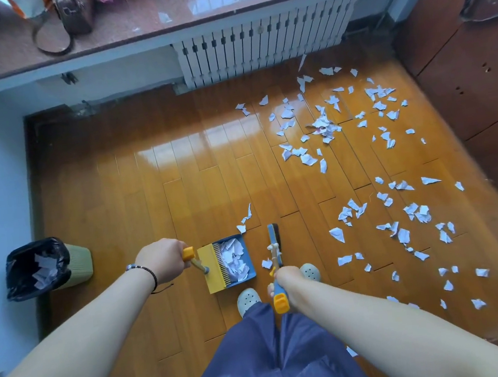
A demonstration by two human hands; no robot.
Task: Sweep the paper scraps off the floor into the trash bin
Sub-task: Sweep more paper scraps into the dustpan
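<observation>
Left hand (162, 262): fingers curled round dustpan (229, 263) handle; pan at its 3 o'clock, holding scraps. Right hand (287, 285): gripping broom (274, 240) handle. Paper scraps (363, 183): floor, 1–3 o'clock. Trash bin (45, 268): 9 o'clock of left hand.

Both arms extended downward; left hand (161, 260) and right hand (288, 282) each gripping a handle.
</observation>
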